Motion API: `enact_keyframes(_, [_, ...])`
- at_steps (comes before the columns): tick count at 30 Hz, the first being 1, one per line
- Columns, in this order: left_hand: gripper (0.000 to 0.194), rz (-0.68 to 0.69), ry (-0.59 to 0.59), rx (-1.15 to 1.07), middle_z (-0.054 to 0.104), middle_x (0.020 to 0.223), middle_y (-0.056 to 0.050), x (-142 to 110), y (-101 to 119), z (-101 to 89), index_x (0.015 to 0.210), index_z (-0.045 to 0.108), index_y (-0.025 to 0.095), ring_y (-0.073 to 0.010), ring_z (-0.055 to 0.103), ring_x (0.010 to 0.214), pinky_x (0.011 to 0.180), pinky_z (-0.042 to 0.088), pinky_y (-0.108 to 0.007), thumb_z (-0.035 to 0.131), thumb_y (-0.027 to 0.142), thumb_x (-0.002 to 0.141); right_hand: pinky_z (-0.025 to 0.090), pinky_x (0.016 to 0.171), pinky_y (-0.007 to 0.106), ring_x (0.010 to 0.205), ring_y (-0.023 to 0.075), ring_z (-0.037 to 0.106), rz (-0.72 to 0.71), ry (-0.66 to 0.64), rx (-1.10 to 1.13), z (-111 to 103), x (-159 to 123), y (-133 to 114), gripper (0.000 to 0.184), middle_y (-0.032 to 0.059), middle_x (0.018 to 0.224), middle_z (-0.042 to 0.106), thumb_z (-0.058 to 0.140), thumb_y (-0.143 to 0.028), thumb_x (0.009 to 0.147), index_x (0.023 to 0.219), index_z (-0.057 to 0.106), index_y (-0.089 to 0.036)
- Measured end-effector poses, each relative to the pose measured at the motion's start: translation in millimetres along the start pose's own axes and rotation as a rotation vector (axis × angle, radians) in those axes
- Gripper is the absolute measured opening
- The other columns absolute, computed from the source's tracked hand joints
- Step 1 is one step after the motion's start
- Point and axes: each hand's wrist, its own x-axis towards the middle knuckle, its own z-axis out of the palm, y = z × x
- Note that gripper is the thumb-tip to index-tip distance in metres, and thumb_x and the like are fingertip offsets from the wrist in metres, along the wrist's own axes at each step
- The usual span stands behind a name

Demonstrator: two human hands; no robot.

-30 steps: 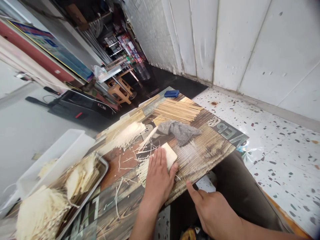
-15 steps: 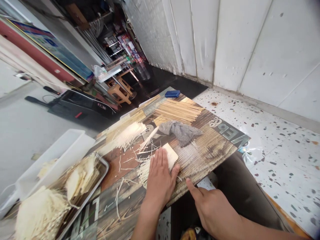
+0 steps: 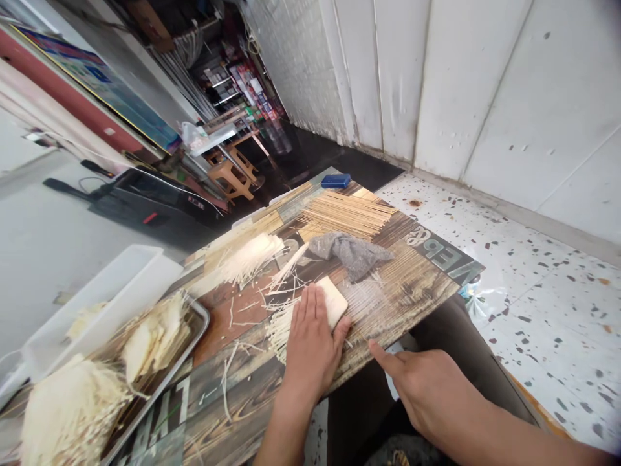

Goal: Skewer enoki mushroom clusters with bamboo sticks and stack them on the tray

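My left hand [image 3: 313, 340] lies flat, fingers together and stretched out, on a bunch of enoki mushrooms [image 3: 334, 299]. The bunch's pale cut base shows beyond my fingers, and its thin stems fan out on the left. At the table's near edge, my right hand [image 3: 427, 391] is closed with its index finger pointing forward. Whatever its curled fingers hold is hidden. Another enoki bunch [image 3: 257, 252] and loose stems lie farther up the wood-patterned table [image 3: 407, 285]. A crumpled grey cloth [image 3: 352, 254] rests just beyond the pressed bunch.
Thin wooden skewers [image 3: 347, 213] lie in a spread pile near a blue box [image 3: 336, 180]. On the left, a metal tray [image 3: 201, 323] holds flattened enoki [image 3: 68, 414], with a white plastic bin [image 3: 140, 272] behind. A pale wall [image 3: 451, 84] stands at the right.
My right hand has shifted slightly right and away from my left hand. My left hand stays pressed on the enoki bunch. The view has moved a little.
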Motion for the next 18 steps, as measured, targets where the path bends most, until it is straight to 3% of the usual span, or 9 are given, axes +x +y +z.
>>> enact_keyframes(4, [0.07,-0.004,0.016,-0.011,0.032,0.151,-0.023,-0.1,1.2,1.1,0.145,0.027,0.002,-0.0292,0.024,0.143,0.114,0.029,-0.049,0.028,0.053,0.096,0.042,0.049,0.032,0.054,0.0203,0.064,-0.037,0.078,-0.035,1.3,-1.9,7.1,0.058,0.0053,0.068,0.069,0.043,-0.003,0.072,0.128,0.057,-0.004])
enact_keyframes(13, [0.065,-0.013,0.059,-0.012,0.032,0.15,-0.023,-1.9,3.8,6.3,0.145,0.027,0.002,-0.0291,0.024,0.143,0.114,0.029,-0.05,0.029,0.046,0.097,0.042,0.053,0.033,0.063,0.0228,0.066,-0.012,-0.106,-0.014,-23.1,0.9,5.6,0.059,0.0078,0.073,0.07,0.041,-0.005,0.077,0.135,0.05,-0.004])
enact_keyframes(18, [0.065,0.005,0.076,-0.023,0.033,0.15,-0.022,-2.6,2.7,6.8,0.146,0.025,0.004,-0.0288,0.026,0.142,0.113,0.03,-0.05,0.03,0.046,0.097,0.04,0.054,0.027,0.059,0.017,0.062,-0.021,-0.026,0.056,-29.1,-0.9,6.5,0.053,0.0048,0.067,0.068,0.041,-0.006,0.079,0.129,0.057,-0.011])
